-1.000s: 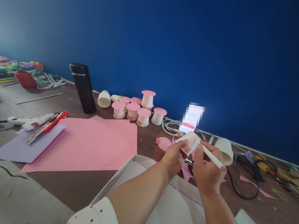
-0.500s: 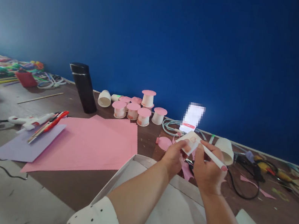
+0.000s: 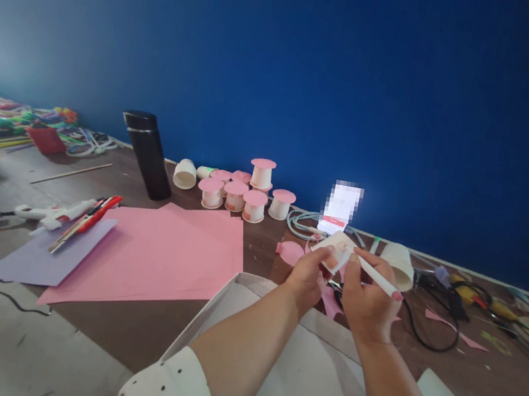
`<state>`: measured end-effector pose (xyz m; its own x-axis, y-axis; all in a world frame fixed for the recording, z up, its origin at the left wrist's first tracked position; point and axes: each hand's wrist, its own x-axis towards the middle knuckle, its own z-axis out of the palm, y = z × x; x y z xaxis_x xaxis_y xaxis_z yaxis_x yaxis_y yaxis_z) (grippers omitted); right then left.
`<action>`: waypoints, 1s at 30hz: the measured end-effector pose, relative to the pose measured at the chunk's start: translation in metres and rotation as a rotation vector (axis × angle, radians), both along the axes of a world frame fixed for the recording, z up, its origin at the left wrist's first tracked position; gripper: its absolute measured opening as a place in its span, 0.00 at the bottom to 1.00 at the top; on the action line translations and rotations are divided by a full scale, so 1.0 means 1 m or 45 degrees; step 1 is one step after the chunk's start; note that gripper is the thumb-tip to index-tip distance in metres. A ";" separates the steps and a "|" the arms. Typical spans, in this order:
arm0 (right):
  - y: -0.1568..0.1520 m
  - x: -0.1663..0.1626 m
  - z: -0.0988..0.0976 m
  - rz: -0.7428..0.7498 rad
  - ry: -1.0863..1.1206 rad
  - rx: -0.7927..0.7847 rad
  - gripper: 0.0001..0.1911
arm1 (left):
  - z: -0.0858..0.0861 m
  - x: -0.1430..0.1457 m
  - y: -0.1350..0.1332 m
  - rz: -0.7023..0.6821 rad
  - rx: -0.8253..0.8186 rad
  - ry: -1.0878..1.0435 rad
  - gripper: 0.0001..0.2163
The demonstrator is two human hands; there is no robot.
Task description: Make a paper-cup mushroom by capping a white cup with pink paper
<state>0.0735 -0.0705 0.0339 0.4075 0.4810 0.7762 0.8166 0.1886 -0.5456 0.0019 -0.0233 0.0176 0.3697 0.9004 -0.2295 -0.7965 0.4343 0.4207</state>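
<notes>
Left hand (image 3: pixel 305 279) grips a small paper cup (image 3: pixel 338 249) above the counter (image 3: pixel 121 329); right hand (image 3: pixel 368 303) pinches a white pen (image 3: pixel 377 281), tip against the paper cup. Box (image 3: pixel 205 311) rim lies just beneath both wrists, pink sheet (image 3: pixel 158 254) well left.

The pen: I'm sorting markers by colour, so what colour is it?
The pen is white with a pink end; the head view shows it.

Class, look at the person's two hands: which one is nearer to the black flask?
Left. The left hand, holding a cup, sits well right of the flask; the right hand, holding a pen, lies farther right.
</notes>
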 end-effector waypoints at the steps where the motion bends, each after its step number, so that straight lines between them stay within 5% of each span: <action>1: 0.000 0.000 0.000 0.000 0.002 -0.008 0.11 | 0.000 0.000 0.000 -0.001 -0.001 0.001 0.11; 30: 0.000 -0.001 0.000 0.005 -0.007 -0.043 0.11 | 0.000 0.000 0.001 0.018 -0.026 -0.019 0.10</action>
<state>0.0727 -0.0704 0.0339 0.4013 0.5088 0.7617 0.8188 0.1734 -0.5472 0.0021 -0.0227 0.0174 0.3602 0.9008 -0.2427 -0.8088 0.4312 0.3999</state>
